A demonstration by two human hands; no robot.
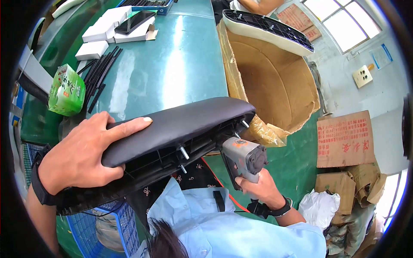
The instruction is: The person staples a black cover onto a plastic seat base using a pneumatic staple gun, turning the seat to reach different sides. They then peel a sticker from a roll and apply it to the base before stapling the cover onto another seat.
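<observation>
A long black padded cushion [185,122] is tilted in front of me, its ribbed plastic underside partly showing. Metal bolts [184,152] stick out of that underside. My left hand [86,157] grips the cushion's left end, thumb and forefinger over the smooth cover. In my right hand [264,189] is a grey pneumatic staple gun [244,155], with fingers wrapped round its handle. The gun's nose is close to the cushion's right end; whether it touches is hidden from this view.
The green table [198,64] bears white boxes [103,26], a phone [134,21], black strips [101,69] and a green packet [67,90]. A cardboard box [271,64] at right has a white-sided panel [271,32] across its top. A blue crate [86,228] stands below left. Another person's arm [258,6] shows behind.
</observation>
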